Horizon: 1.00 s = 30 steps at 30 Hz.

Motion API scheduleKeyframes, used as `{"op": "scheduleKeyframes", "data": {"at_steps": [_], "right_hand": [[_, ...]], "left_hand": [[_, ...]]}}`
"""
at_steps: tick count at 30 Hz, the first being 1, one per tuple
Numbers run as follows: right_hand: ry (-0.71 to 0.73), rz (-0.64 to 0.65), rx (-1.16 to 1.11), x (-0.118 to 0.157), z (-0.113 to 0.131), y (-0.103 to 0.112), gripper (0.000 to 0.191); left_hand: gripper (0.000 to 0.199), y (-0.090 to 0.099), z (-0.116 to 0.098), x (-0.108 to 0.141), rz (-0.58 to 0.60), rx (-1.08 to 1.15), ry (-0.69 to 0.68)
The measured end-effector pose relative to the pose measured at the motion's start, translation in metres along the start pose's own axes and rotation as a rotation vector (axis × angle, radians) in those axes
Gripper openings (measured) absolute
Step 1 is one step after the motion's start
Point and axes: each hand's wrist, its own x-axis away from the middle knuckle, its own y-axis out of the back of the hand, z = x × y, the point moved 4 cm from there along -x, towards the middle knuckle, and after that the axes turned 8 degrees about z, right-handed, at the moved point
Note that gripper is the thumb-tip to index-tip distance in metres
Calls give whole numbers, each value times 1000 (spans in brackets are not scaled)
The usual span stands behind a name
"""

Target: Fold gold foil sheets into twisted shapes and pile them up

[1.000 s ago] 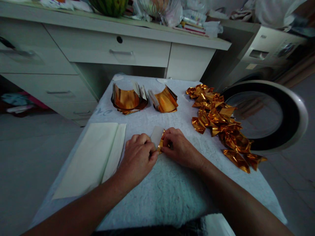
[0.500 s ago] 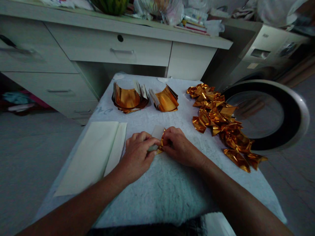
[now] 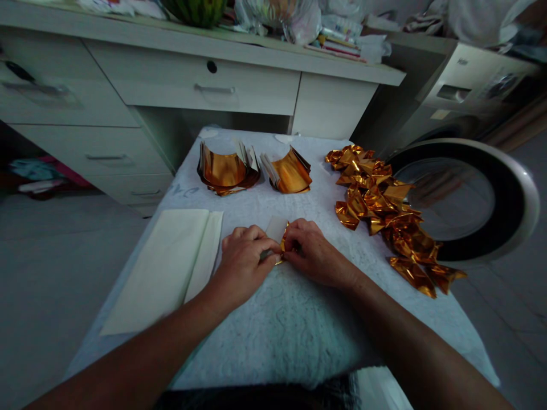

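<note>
Between both hands, above the middle of the cloth-covered table, is a partly folded sheet of gold foil paper, its pale back facing up on the left. My left hand pinches its left side between thumb and fingers. My right hand is closed on the gold right edge, and the fingers hide most of the fold. Beyond the hands stand two curved stacks of gold foil sheets, a left stack and a right stack. To the right lies a long heap of folded gold foil pieces.
Folded white paper lies on the table's left side, under my left forearm. A white drawer cabinet stands behind, with a watermelon and bags on top. At the right, a washing machine's round door hangs open close to the heap.
My left thumb has moved in closer to my right fingertips, and less of the gold edge shows between the hands. The whole view has shifted slightly; the stacks and heap stay put.
</note>
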Motion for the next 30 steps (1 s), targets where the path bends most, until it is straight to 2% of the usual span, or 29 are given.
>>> {"op": "scheduleKeyframes", "data": {"at_steps": [14, 18, 24, 30], "right_hand": [[19, 39, 29, 1, 1, 2, 18], [17, 13, 50, 2, 1, -1, 5], [1, -35, 81, 2, -4, -5, 12], [13, 8, 32, 0, -4, -3, 26]], "left_hand": [[19, 2, 1, -1, 44, -4, -17], [18, 2, 1, -1, 62, -7, -30], [21, 1, 3, 0, 59, -6, -48], [20, 0, 4, 0, 51, -8, -42]]}}
